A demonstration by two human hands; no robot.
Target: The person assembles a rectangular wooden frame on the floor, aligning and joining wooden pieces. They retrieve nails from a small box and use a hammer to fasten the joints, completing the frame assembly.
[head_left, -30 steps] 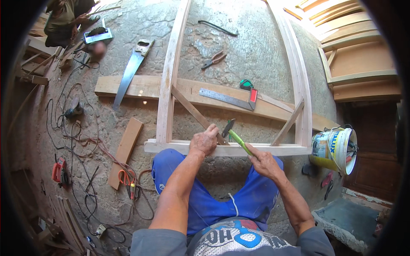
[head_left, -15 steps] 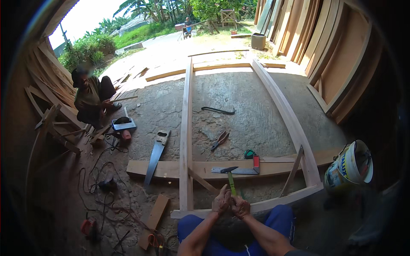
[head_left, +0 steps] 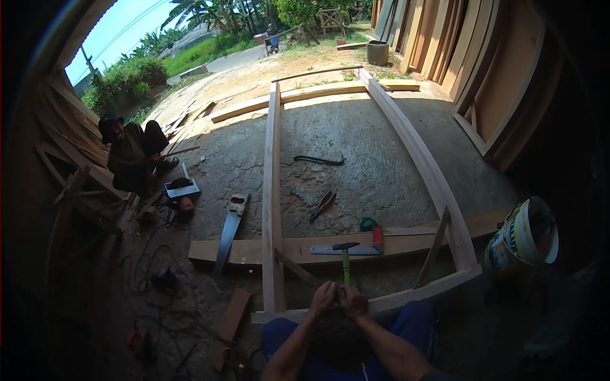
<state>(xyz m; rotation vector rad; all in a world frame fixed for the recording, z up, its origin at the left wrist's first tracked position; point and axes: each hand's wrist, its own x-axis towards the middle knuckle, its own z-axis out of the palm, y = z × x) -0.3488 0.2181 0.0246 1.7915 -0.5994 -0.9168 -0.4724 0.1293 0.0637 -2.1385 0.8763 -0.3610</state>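
Note:
My right hand (head_left: 352, 301) is closed around the lower part of a hammer's green handle (head_left: 346, 265). The dark hammer head (head_left: 346, 246) points away from me, over the plank. Close beside it, my left hand (head_left: 324, 297) is closed with its fingers bunched; what it pinches, if anything, is too small to make out. Both hands are above the near crosspiece (head_left: 406, 295) of a long wooden frame (head_left: 272, 209), between my blue-clad knees. Diagonal braces (head_left: 433, 247) span its near corners. Beyond the hammer, a try square (head_left: 346, 250) lies on the plank (head_left: 311, 243).
A handsaw (head_left: 230, 232) leans across the plank's left part. Pliers (head_left: 323, 206), a pry bar (head_left: 319, 160) and a green tape measure (head_left: 367, 223) lie inside the frame. A white bucket (head_left: 530, 232) stands right. Cables and a circular saw (head_left: 182, 188) are left, near a crouching person (head_left: 136, 152).
The hammer has swung slightly, its handle now more upright in view. My left hand has shifted a little left and down, apart from the handle. The view has shifted slightly.

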